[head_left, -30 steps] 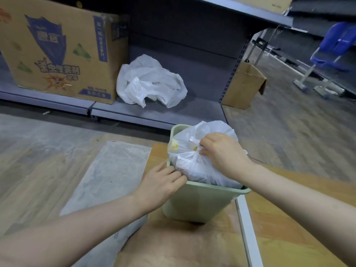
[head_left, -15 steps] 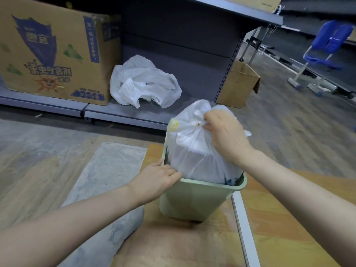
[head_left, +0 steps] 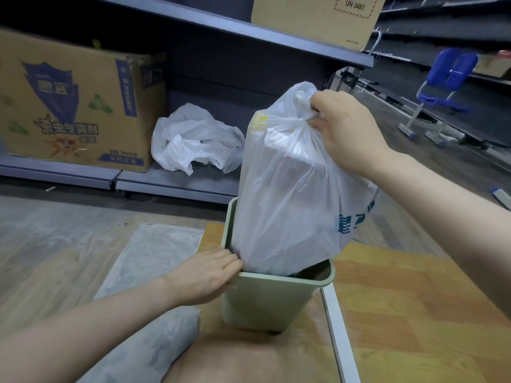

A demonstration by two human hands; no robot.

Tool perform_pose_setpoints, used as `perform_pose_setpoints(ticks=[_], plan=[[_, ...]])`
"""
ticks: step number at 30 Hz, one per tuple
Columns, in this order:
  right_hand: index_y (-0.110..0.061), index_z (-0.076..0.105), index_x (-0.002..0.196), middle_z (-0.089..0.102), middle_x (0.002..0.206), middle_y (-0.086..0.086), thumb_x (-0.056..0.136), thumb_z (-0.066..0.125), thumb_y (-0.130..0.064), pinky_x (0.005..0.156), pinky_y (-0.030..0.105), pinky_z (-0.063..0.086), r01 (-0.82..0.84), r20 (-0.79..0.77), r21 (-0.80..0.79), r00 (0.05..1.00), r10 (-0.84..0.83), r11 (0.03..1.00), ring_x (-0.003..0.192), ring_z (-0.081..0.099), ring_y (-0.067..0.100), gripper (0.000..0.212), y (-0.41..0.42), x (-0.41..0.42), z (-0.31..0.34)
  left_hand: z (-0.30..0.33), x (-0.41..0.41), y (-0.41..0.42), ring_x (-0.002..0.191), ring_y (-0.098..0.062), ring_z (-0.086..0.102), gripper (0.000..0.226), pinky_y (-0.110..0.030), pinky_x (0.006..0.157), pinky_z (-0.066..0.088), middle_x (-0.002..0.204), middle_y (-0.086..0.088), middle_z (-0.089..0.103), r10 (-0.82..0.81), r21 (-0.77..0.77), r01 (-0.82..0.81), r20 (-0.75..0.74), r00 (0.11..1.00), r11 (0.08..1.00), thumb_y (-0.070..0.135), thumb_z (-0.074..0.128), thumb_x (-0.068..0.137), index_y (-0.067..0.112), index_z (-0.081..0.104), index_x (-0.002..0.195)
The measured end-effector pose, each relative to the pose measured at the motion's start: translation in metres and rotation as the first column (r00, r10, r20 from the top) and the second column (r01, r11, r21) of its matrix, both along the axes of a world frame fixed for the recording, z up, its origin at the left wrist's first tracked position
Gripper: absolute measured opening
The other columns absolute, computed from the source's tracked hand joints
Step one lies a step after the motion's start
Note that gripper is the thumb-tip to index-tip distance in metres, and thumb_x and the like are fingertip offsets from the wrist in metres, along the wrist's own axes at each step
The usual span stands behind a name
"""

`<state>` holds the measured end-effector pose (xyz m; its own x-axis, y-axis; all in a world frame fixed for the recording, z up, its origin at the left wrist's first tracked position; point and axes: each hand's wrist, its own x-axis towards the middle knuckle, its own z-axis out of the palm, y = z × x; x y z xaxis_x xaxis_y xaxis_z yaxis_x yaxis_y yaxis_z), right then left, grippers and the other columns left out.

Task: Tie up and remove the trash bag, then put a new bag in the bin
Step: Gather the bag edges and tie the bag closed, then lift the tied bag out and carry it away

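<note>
A full white trash bag [head_left: 287, 194] with blue print hangs mostly out of the pale green bin [head_left: 265, 302], only its bottom still inside the rim. My right hand [head_left: 343, 128] grips the bag's knotted top, high above the bin. My left hand [head_left: 207, 275] presses on the bin's left rim, fingers curled over the edge. A crumpled empty white bag [head_left: 193, 139] lies on the low grey shelf behind the bin.
A large printed cardboard box [head_left: 74, 106] stands on the low shelf at left. Another carton [head_left: 318, 17] sits on the upper shelf. A blue chair [head_left: 442, 98] is at far right. A white strip [head_left: 340, 333] runs along the wooden floor beside the bin.
My right hand has lifted the tied bag upward, from sitting down in the bin to mostly out of it. My left hand has stayed on the bin's rim.
</note>
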<state>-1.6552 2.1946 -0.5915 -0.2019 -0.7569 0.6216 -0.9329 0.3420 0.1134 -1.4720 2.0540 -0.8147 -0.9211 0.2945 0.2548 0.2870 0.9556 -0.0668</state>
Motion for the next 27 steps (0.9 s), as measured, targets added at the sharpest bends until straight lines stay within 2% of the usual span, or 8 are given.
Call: perform_pose_setpoints(ticks=[7,12,15,17,19,21,23,27], plan=[[-0.003,0.048,0.088,0.037,0.080,0.001,0.093,0.046,-0.007,0.057,0.039,0.032,0.008,0.026,0.064,1.000,-0.010,0.998,0.076,0.032,0.021,0.006,-0.013,-0.010,0.029,0.043,0.002,-0.025,0.092,-0.015,0.062,0.043,-0.031,0.091,0.036,0.099,0.002,0.064,0.014,-0.196,0.016,0.150,0.989,0.980,0.050,0.031,0.091,0.017,0.055,0.103],[-0.006,0.047,0.084,0.036,0.078,-0.002,0.090,0.045,-0.004,0.053,0.035,0.027,-0.034,0.106,0.106,0.994,0.023,0.994,0.073,0.031,0.019,0.007,-0.022,-0.022,0.076,0.107,-0.003,-0.037,0.097,-0.015,0.064,0.046,-0.032,0.091,0.051,0.105,0.001,0.065,0.166,-0.291,-0.065,0.340,0.926,0.955,0.049,0.037,0.083,0.017,0.055,0.111],[-0.015,0.037,0.079,0.035,0.076,-0.001,0.090,0.044,-0.003,0.052,0.033,0.023,-0.056,0.159,0.157,0.987,0.031,0.986,0.071,0.029,0.019,0.017,-0.023,-0.025,0.122,0.157,-0.002,-0.032,0.126,-0.026,0.040,0.048,-0.042,0.115,0.020,0.133,-0.009,0.043,0.248,-0.324,-0.105,0.441,0.862,0.940,0.043,0.035,0.098,0.011,0.037,0.134],[-0.010,0.044,0.085,0.040,0.081,0.002,0.091,0.043,-0.002,0.050,0.026,0.012,0.000,0.165,0.212,0.986,-0.036,0.977,0.076,0.029,0.018,0.010,-0.023,-0.026,0.154,0.199,0.003,-0.032,0.131,-0.027,0.032,0.050,-0.041,0.116,0.014,0.140,-0.009,0.035,0.329,-0.314,-0.194,0.467,0.821,0.930,0.043,0.033,0.100,0.011,0.031,0.138],[-0.005,0.050,0.095,0.050,0.090,0.008,0.091,0.042,-0.002,0.048,0.028,0.008,0.045,0.157,0.255,0.984,-0.087,0.966,0.079,0.031,0.019,0.009,-0.023,-0.024,0.187,0.237,0.012,-0.039,0.123,-0.026,0.043,0.053,-0.037,0.109,0.029,0.134,-0.009,0.045,0.370,-0.250,-0.282,0.451,0.812,0.926,0.047,0.042,0.095,0.011,0.039,0.135],[-0.003,0.053,0.099,0.054,0.097,0.011,0.092,0.043,-0.004,0.054,0.029,0.013,0.041,0.182,0.268,0.979,-0.092,0.962,0.084,0.040,0.025,0.012,-0.025,-0.021,0.221,0.269,0.020,-0.047,0.087,-0.019,0.064,0.055,-0.029,0.080,0.052,0.099,-0.002,0.064,0.374,-0.215,-0.310,0.415,0.829,0.926,0.056,0.071,0.071,0.015,0.063,0.106],[-0.002,0.054,0.097,0.056,0.096,0.013,0.092,0.042,-0.005,0.060,0.033,0.019,-0.002,0.210,0.267,0.976,-0.057,0.964,0.088,0.046,0.028,0.013,-0.028,-0.018,0.254,0.308,0.028,-0.048,0.072,-0.015,0.065,0.057,-0.028,0.067,0.054,0.083,0.003,0.065,0.431,-0.215,-0.374,0.406,0.806,0.902,0.059,0.080,0.056,0.019,0.065,0.092],[-0.005,0.054,0.085,0.057,0.080,0.009,0.082,0.027,-0.013,0.056,0.031,0.023,-0.037,0.185,0.265,0.983,-0.013,0.964,0.074,0.050,0.028,0.028,-0.028,-0.013,0.321,0.372,0.048,-0.045,0.129,-0.022,0.040,0.060,-0.040,0.110,0.023,0.140,-0.002,0.039,0.591,-0.206,-0.581,0.519,0.617,0.787,0.054,0.035,0.095,0.015,0.027,0.140]])
